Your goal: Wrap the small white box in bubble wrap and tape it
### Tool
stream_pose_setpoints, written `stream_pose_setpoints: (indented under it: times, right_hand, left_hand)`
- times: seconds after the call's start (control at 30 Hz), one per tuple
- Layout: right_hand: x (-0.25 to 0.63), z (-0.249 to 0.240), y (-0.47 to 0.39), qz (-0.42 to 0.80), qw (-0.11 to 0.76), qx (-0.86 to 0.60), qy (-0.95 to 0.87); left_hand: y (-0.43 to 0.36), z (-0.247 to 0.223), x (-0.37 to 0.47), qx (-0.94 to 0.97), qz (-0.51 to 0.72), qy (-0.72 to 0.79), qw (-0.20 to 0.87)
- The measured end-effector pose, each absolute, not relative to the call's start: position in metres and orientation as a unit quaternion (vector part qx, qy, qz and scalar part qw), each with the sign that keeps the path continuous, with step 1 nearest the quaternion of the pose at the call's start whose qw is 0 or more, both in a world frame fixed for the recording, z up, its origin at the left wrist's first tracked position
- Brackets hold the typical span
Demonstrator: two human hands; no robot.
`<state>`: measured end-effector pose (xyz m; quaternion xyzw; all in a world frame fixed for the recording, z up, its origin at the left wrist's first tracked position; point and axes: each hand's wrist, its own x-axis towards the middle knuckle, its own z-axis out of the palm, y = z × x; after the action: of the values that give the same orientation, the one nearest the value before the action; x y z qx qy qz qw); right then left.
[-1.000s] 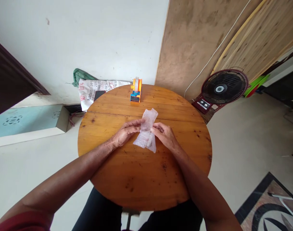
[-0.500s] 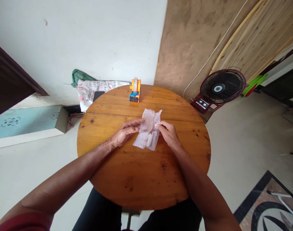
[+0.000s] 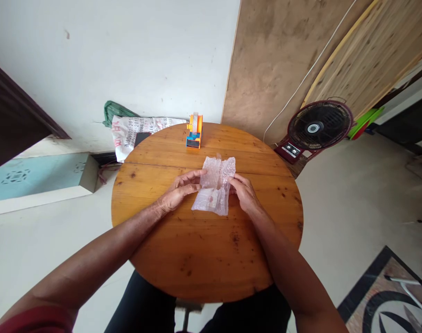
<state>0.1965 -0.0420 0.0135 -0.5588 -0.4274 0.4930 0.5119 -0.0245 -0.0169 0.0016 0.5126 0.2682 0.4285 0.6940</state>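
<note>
A piece of clear bubble wrap (image 3: 214,173) is spread near the middle of the round table. Its lower part is folded over, and a small pale patch with a reddish mark shows there, too blurred to name. My left hand (image 3: 179,190) lies along the wrap's left edge, fingers stretched out, thumb apart from them, tips touching the plastic. On the opposite side, my right hand (image 3: 244,192) pinches the right edge between thumb and fingers. Behind the wrap stands an orange and blue tape dispenser (image 3: 194,131) with a roll of clear tape.
The round wooden table (image 3: 211,259) reaches close to my legs. A dark red fan (image 3: 316,127) is at the right. Beyond the table's left rear edge lie a printed white sack (image 3: 124,138) and a green bag (image 3: 117,111). At the left is a pale blue box (image 3: 40,173).
My right hand has shifted slightly right, drawing the wrap's upper right part outward so it lies wider and flatter. The left hand has hardly moved.
</note>
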Motion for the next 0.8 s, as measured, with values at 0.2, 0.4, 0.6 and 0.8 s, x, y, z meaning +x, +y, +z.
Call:
stream_pose_setpoints:
  times: [0.2,0.4,0.6,0.8]
  right_hand:
    - [0.198,0.011,-0.04,0.586,0.531,-0.49,-0.367]
    - [0.197,0.015,-0.041,0.625,0.53,-0.438,-0.369]
    - [0.194,0.018,-0.042,0.642,0.544,-0.4,-0.362]
    - [0.197,0.014,-0.04,0.631,0.549,-0.426,-0.346]
  left_hand:
    - [-0.014,-0.003,-0.027,0.581,0.495,0.361,0.536]
    - [-0.016,-0.005,-0.024,0.586,0.521,0.342,0.519]
    - [-0.021,0.004,-0.02,0.617,0.491,0.361,0.498]
    - [-0.019,0.004,-0.022,0.616,0.449,0.372,0.53]
